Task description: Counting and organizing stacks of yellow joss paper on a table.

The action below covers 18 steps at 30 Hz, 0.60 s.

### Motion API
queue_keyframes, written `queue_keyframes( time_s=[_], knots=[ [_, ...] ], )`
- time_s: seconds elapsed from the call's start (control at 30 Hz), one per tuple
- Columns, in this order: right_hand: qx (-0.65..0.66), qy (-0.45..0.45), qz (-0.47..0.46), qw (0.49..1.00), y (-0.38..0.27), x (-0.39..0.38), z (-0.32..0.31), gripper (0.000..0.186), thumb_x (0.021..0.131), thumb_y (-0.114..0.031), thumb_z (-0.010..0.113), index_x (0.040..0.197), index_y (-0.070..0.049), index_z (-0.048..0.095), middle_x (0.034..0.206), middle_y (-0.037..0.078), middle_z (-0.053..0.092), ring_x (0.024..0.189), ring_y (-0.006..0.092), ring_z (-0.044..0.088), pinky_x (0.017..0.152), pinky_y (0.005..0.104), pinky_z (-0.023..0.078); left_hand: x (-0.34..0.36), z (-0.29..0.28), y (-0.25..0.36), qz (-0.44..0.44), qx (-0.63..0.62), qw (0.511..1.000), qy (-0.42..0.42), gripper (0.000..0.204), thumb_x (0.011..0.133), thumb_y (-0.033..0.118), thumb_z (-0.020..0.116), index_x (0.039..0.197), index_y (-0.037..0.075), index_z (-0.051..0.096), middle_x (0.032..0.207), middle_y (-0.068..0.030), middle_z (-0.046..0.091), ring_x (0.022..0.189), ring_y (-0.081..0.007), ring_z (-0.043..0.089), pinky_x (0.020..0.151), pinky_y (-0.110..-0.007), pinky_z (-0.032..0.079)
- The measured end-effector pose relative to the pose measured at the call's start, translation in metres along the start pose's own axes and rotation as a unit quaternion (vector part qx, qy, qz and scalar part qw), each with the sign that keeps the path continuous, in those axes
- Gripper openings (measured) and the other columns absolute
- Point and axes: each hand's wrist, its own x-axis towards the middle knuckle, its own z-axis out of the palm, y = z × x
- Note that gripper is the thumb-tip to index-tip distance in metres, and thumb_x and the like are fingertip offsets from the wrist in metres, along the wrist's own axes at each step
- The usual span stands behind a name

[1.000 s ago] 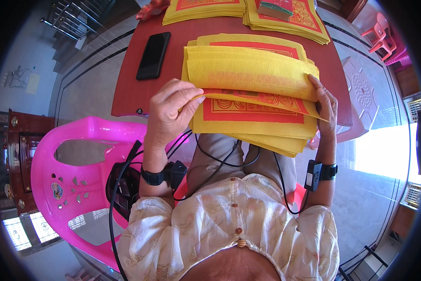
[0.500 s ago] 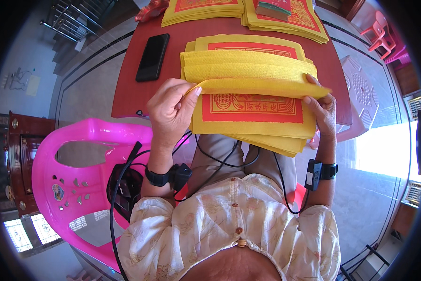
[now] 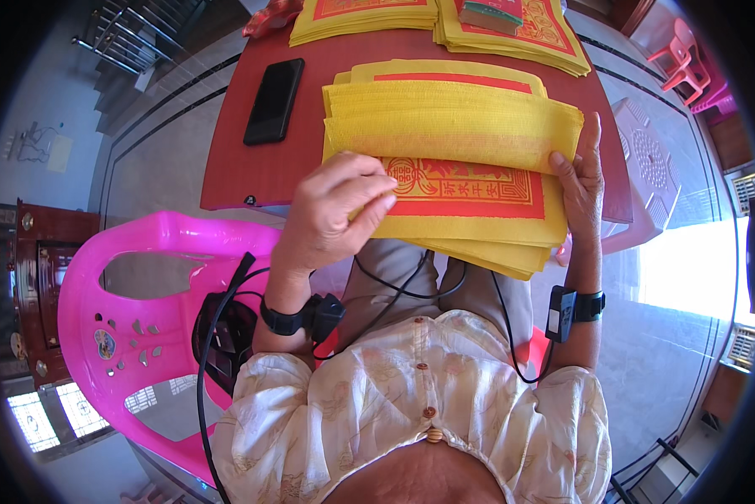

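A stack of yellow joss paper sheets (image 3: 470,227) with red printed panels lies at the table's near edge, jutting over my lap. The far halves are covered by yellow flaps of paper (image 3: 453,126), their plain side up. My left hand (image 3: 339,206) hovers over the stack's near left part, fingers curled, with a small gap between thumb and forefinger and no sheet seen in it. At the right edge, my right hand (image 3: 581,181) has its thumb on the lowest flap's corner. Its forefinger stretches up beside the paper; the other fingers are partly hidden.
On the red table (image 3: 226,168) lie a black phone (image 3: 274,101) and, at the far side, two more joss paper stacks (image 3: 365,21), one topped by a small green-and-red packet (image 3: 491,15). A pink chair (image 3: 100,286) stands at left. Black cables (image 3: 411,290) cross my lap.
My left hand has let go of the rolled edge of the sheet and moved right and nearer. The sheet's flap now lies flatter, away from me. My right forefinger has straightened.
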Motion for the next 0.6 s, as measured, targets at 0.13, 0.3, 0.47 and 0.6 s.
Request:
queue_keyframes(
  time_s=[0.13, 0.3, 0.47, 0.6],
  knots=[
    [-0.038, 0.024, -0.018, 0.999, 0.008, 0.000, -0.010, 0.041, 0.088, -0.007, 0.055, 0.128, -0.010, 0.047, 0.110, 0.008, 0.061, 0.102, 0.0099, 0.054, 0.088, 0.0256, 0.044, -0.002, 0.003, -0.001, -0.006, 0.013, 0.990, -0.137, 0.029, 0.062, 0.003, 0.072, 0.090, 0.002, 0.065, 0.093, -0.0118, 0.058, 0.087, -0.0278, 0.056, 0.075, -0.035, 0.047],
    [-0.114, 0.028, 0.008, 0.993, 0.004, 0.000, -0.011, 0.024, 0.088, -0.011, 0.057, 0.111, -0.006, 0.063, 0.107, 0.005, 0.063, 0.097, 0.0074, 0.054, 0.087, 0.0217, 0.043, -0.003, 0.003, -0.001, -0.004, 0.039, 0.978, -0.205, 0.043, 0.057, 0.011, 0.075, 0.098, 0.005, 0.064, 0.101, -0.0122, 0.055, 0.095, -0.0298, 0.052, 0.085, -0.038, 0.043],
    [-0.115, 0.030, 0.016, 0.993, 0.002, 0.000, -0.011, 0.026, 0.089, -0.011, 0.056, 0.114, -0.006, 0.061, 0.106, 0.006, 0.063, 0.097, 0.0080, 0.054, 0.087, 0.0217, 0.042, -0.001, 0.005, 0.002, 0.000, 0.055, 0.977, -0.208, 0.044, 0.057, 0.010, 0.074, 0.099, 0.005, 0.064, 0.101, -0.0118, 0.055, 0.095, -0.0295, 0.051, 0.085, -0.038, 0.043],
    [-0.125, 0.027, 0.009, 0.992, 0.000, 0.000, -0.010, 0.026, 0.088, -0.012, 0.057, 0.114, -0.006, 0.061, 0.106, 0.006, 0.062, 0.098, 0.0084, 0.054, 0.087, 0.0220, 0.042, -0.002, 0.008, 0.003, -0.001, 0.063, 0.977, -0.204, 0.044, 0.057, 0.010, 0.074, 0.100, 0.006, 0.063, 0.101, -0.0115, 0.055, 0.095, -0.0291, 0.052, 0.085, -0.038, 0.044]
  ],
)
